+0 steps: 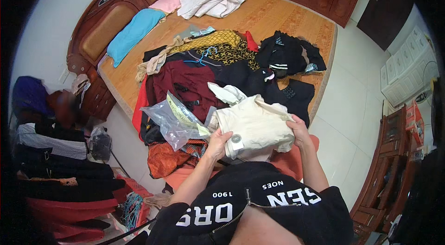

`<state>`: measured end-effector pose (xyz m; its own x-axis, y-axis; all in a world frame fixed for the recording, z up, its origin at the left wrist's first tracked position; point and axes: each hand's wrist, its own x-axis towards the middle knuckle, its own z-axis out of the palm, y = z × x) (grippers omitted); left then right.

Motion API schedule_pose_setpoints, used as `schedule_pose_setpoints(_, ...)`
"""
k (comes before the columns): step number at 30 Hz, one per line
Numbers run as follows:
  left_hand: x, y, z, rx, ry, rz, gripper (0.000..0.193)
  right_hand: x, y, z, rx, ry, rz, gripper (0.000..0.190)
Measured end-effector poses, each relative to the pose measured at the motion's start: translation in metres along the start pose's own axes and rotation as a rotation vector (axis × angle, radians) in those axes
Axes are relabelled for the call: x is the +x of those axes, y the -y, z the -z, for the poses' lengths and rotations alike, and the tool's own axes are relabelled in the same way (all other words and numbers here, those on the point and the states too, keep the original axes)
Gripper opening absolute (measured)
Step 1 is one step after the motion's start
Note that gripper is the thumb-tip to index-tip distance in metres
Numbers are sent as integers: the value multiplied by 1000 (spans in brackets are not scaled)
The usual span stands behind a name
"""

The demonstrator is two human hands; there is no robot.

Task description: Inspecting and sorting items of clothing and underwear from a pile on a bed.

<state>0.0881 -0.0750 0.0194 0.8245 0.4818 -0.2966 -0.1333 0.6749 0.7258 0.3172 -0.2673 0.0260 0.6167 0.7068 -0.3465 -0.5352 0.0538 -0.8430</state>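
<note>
Both hands hold a cream-coloured cloth garment (259,123) over the near edge of the bed. My left hand (219,144) pinches its left edge beside a round dark printed mark and a small white tag (237,145). On the right, my right hand (299,129) grips the opposite edge. Just left of the garment lies a clear plastic bag (174,121) with a printed strip. A white cloth (227,94) sits behind the garment. Beyond are a maroon garment (184,81) and a blue clothes hanger (205,56) on dark clothing.
Black clothes (285,52) and a yellow patterned garment (215,41) lie on the bed mat (278,12). An orange checked cloth (170,159) is near my left forearm. Folded clothes (69,189) and several hangers (133,210) are at lower left; a wooden cabinet (382,175) stands right.
</note>
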Motion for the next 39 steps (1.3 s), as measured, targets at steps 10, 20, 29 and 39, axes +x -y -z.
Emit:
schedule_pose_setpoints(10, 23, 53, 46, 232, -257, 119, 42, 51, -28, -32, -1334, -107, 400, 34)
schedule_pose_setpoints(20, 17, 66, 56, 433, -255, 88, 38, 143, -67, -118, -1363, 293, 455, 39)
schedule_pose_setpoints(29, 0, -3, 0, 1156, -326, -297, 54, 98, 83, -136, 174, 655, 250, 35)
schedule_pose_setpoints(39, 40, -47, -35, -363, 185, 180, 105, 56, 113, -125, 675, 726, 247, 35)
